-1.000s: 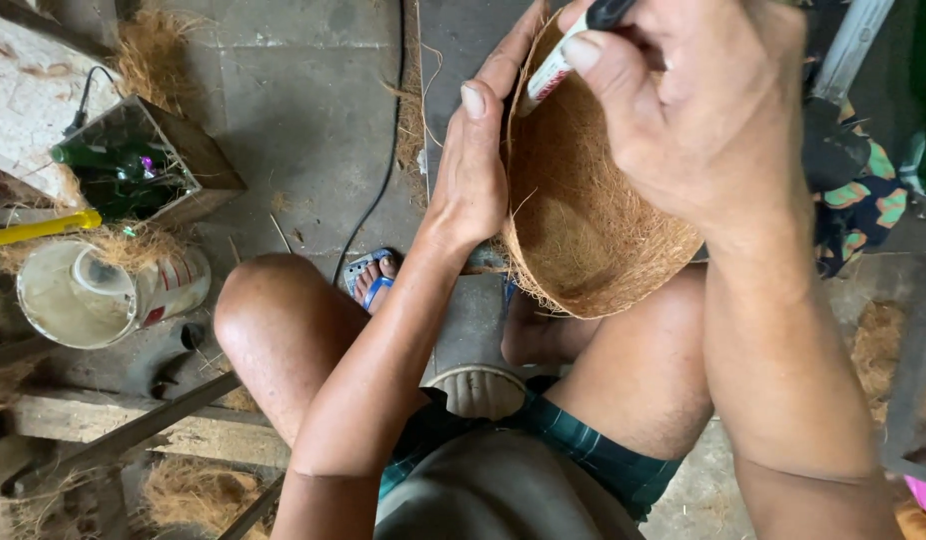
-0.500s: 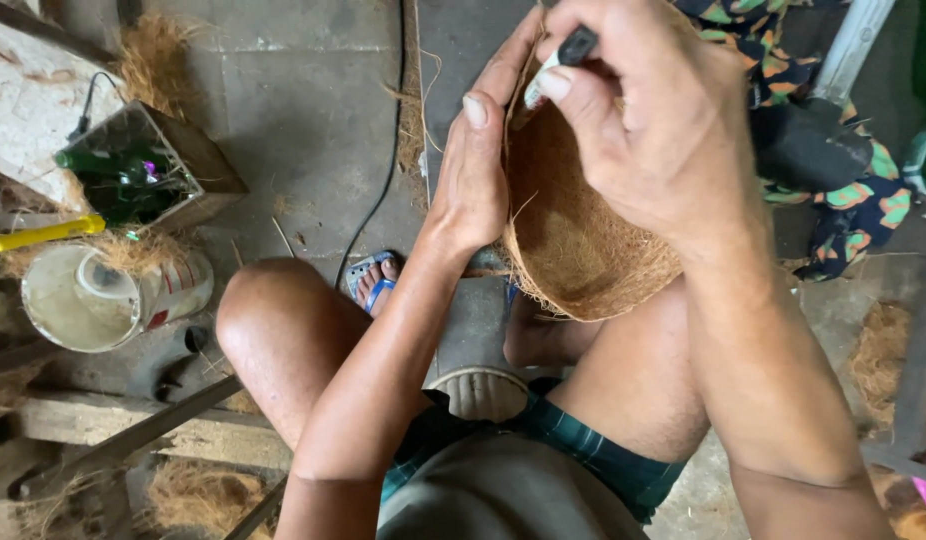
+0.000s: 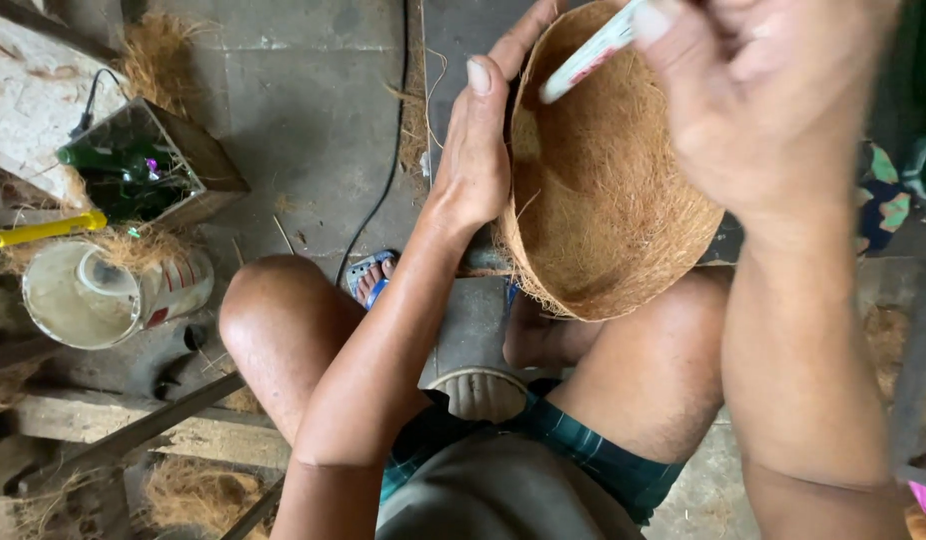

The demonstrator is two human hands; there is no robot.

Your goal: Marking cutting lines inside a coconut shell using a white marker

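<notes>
A brown coconut-fibre bowl [image 3: 593,190] stands tilted on my right thigh, its hollow facing me. My left hand [image 3: 475,150] grips its left rim, thumb along the edge. My right hand [image 3: 773,100], blurred by motion, is above the bowl's upper right and holds a white marker pen [image 3: 591,52] whose tip points into the bowl near its top rim.
On the concrete floor at left are a white bucket [image 3: 83,295], a wooden box [image 3: 143,170] with a green bottle in it, a yellow-handled tool [image 3: 43,230] and loose fibre. A black cable [image 3: 383,170] runs down the floor. Wooden beams lie at lower left.
My right hand has lifted up and to the right with the marker, uncovering more of the bowl's inside. My left hand stays on the rim.
</notes>
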